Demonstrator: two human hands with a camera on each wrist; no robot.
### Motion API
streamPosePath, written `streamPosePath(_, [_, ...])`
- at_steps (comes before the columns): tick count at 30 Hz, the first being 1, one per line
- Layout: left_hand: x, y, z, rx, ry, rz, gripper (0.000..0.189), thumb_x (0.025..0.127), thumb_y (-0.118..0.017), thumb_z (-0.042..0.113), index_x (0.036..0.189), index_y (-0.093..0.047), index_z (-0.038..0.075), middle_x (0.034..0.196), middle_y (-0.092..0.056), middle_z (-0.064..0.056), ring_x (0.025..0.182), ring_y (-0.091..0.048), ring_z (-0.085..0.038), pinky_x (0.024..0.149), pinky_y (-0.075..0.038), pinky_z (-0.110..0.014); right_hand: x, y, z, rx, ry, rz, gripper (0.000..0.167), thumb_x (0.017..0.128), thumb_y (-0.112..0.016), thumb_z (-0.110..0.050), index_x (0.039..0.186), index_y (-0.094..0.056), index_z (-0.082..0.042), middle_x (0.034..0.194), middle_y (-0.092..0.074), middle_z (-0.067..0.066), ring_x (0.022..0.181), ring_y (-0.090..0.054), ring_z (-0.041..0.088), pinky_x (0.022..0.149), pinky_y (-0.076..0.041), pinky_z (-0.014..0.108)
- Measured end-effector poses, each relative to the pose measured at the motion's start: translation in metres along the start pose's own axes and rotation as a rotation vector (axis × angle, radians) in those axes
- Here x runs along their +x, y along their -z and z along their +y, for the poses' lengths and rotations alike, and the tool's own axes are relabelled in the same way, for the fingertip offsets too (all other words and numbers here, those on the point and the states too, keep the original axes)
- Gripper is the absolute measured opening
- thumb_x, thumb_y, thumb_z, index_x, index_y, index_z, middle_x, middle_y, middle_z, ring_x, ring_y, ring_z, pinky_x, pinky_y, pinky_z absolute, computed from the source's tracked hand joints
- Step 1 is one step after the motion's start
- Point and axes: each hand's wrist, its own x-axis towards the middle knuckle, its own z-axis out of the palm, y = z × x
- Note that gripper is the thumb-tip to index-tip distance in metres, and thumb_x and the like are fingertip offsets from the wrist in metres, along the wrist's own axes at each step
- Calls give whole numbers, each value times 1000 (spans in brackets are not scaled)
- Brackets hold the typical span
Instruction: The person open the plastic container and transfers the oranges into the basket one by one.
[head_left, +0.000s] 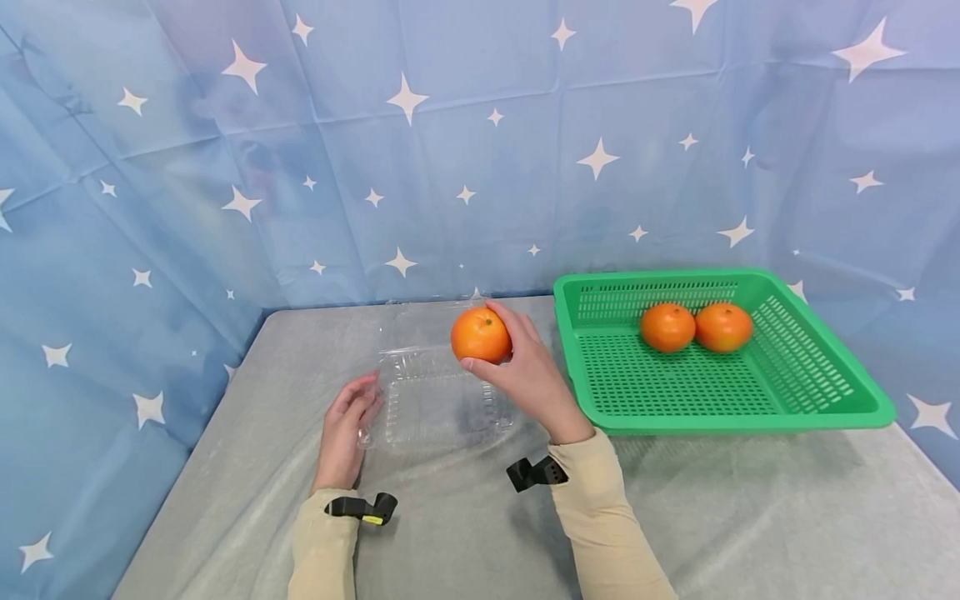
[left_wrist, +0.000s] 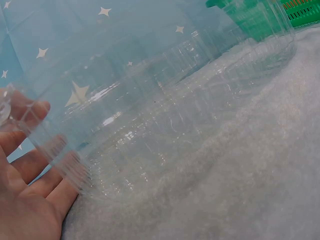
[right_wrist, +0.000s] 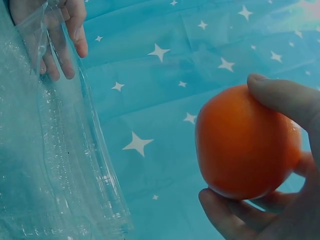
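My right hand [head_left: 534, 379] grips an orange [head_left: 480, 335] between thumb and fingers, raised over the far right part of a clear plastic clamshell box [head_left: 431, 408]. In the right wrist view the orange [right_wrist: 245, 145] is apart from the box [right_wrist: 55, 165]. The box lies on the table with its lid [head_left: 420, 325] folded back. At the box's left side rests my left hand [head_left: 347, 429]. The left wrist view has its loosely extended fingers [left_wrist: 62, 195] against the outside of the clear wall [left_wrist: 150, 130].
A green mesh basket [head_left: 675, 423] stands to the right, with two oranges [head_left: 696, 327] side by side in it. Grey cloth [head_left: 240, 467] covers the table. A blue curtain with white stars [head_left: 480, 150] hangs behind and along the left.
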Motion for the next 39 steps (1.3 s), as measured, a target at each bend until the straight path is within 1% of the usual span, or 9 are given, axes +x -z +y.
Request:
streamPosePath(8, [0,0,1,-1,-5,-11,34,90,-47,8,120,-44,-9,131,-43,-13,122,-38,-30,98,-34,-38,0,0,0,-28,5,9,73,70,-69,-46,133,-31,-42,126,-37,-5,88,-52,16,67,-48,30])
streamPosePath(17, [0,0,-1,0,-1,-5,35,90,-48,8,120,-44,-9,130,-44,-12,121,-39,-29,98,-35,-37,-1,2,-3,-24,1,8,73,70,-69,-46,132,-31,-43,127,-35,-6,90,-52,16,66,-49,30])
streamPosePath(24, [1,0,0,-3,-8,-12,36,90,-46,6,121,-42,-11,131,-43,-14,122,-37,-30,98,-34,-38,-3,7,-7,-55,29,36,75,70,-68,-48,134,-31,-38,132,-34,-4,91,-52,15,67,-48,29])
streamPosePath(32, [1,0,0,1,-13,-10,34,90,-46,6,120,-43,-11,130,-44,-13,122,-38,-30,98,-34,-38,-4,17,-10,-31,50,50,72,71,-69,-44,133,-33,-37,130,-36,-4,95,-50,14,71,-49,30])
streamPosePath(36, [0,0,1,-3,-10,-10,34,90,-46,5,120,-43,-10,129,-44,-12,122,-39,-29,98,-35,-37,-4,21,-9,-39,31,62,71,70,-69,-45,132,-34,-39,128,-37,-4,93,-51,15,70,-48,31])
streamPosePath(39, [1,-1,0,-15,-6,-8,33,90,-45,5,119,-43,-11,129,-44,-13,122,-38,-30,98,-35,-37,-5,26,-6,-31,14,65,72,70,-70,-44,132,-34,-38,127,-37,-3,92,-52,16,69,-49,33])
